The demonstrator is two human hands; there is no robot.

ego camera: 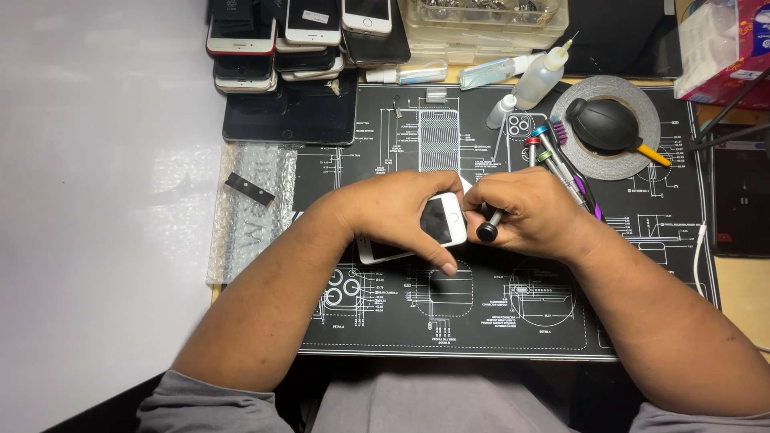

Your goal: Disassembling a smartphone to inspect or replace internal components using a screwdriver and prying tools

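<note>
Near us, our left hand (393,210) is clamped around a white flat smartphone with a dark screen (437,223) above the black printed work mat (481,321). Just beside it, our right hand (533,215) is closed on a thin screwdriver with a black round cap (488,231), its tip at the phone's edge. Farther back lie a row of coloured-collar metal screwdrivers (553,164) and a stack of old phones (281,40).

This is a phone repair workbench, in a small workshop or a repair counter. A black rubber work mat printed with white technical line drawings of phone parts (497,313) covers the middle of the bench. At the far left corner of the mat, used smartphones with white and dark faces lie piled in stacks (277,40), beside a flat black tablet (293,116). Along the mat's far edge stand small clear squeeze bottles with needle tips (539,76) and a clear plastic parts box of small metal pieces (485,20). Precision screwdrivers with coloured caps (553,164), a black rubber dust blower (605,124) and a grey roll of tape (642,156) lie near the far right corner.
</note>
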